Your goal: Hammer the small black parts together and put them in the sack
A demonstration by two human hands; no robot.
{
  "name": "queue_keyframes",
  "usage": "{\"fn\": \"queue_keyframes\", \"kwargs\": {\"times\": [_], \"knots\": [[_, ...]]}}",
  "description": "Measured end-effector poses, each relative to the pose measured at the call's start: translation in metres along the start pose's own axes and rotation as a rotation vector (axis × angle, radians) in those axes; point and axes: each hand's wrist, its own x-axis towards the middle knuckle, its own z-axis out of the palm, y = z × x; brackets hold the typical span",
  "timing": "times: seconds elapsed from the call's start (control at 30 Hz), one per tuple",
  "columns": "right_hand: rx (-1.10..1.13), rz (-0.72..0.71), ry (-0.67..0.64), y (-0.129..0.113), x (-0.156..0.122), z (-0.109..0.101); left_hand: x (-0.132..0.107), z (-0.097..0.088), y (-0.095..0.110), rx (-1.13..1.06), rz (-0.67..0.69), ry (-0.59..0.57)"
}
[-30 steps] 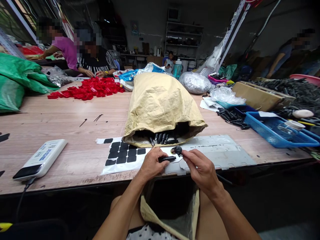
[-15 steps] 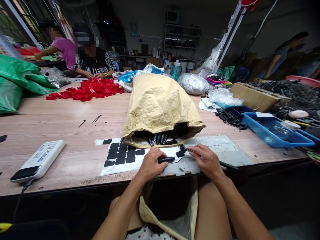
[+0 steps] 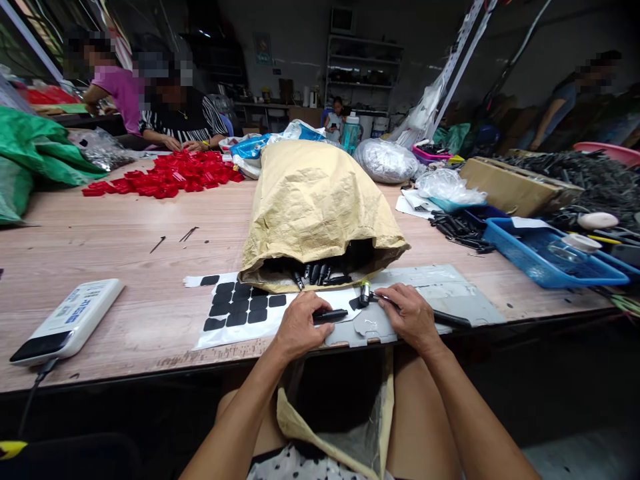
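My left hand (image 3: 303, 323) is closed round a slim black pen-like piece (image 3: 332, 315), whose end points right. In my right hand (image 3: 407, 315) is a small hammer (image 3: 453, 319); its thin shaft runs through the fingers, the black grip sticks out to the right, and its shiny head stands just left of the fingertips. Both hands are over a grey board (image 3: 450, 297) at the table's front edge. A white sheet with black square stickers (image 3: 240, 307) lies left of them. Behind them, a large tan sack (image 3: 320, 200) opens toward me, with several black pen-like pieces (image 3: 316, 273) in its mouth.
A white power bank (image 3: 70, 320) with a cable is at the left. A red heap of parts (image 3: 170, 175) lies farther back, near two seated co-workers. Blue trays (image 3: 555, 257) and black parts stand right. Another open sack (image 3: 300, 417) hangs between my knees.
The hammer's head has turned, showing a shiny side, and its grip has swung up slightly. My left hand keeps the black piece almost in place. The whole view has shifted a little.
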Motion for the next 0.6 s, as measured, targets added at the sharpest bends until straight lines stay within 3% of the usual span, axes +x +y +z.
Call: {"fn": "queue_keyframes", "kwargs": {"times": [0.23,0.37,0.43,0.5,0.6], "knots": [[-0.014,0.027,-0.011,0.001,-0.001,0.001,0.004,0.001,-0.003,0.019,-0.002,0.001],[-0.012,0.037,-0.016,0.001,0.0,0.001,-0.009,-0.002,0.015,-0.067,0.062,-0.029],[-0.011,0.04,-0.015,0.001,0.0,0.001,-0.025,0.0,0.031,-0.151,0.117,-0.143],[-0.012,0.048,-0.016,0.001,0.0,0.001,-0.043,0.009,0.043,-0.186,0.165,-0.336],[-0.015,0.058,-0.019,0.001,0.0,0.001,-0.066,0.034,0.039,-0.025,0.105,-0.581]]}}
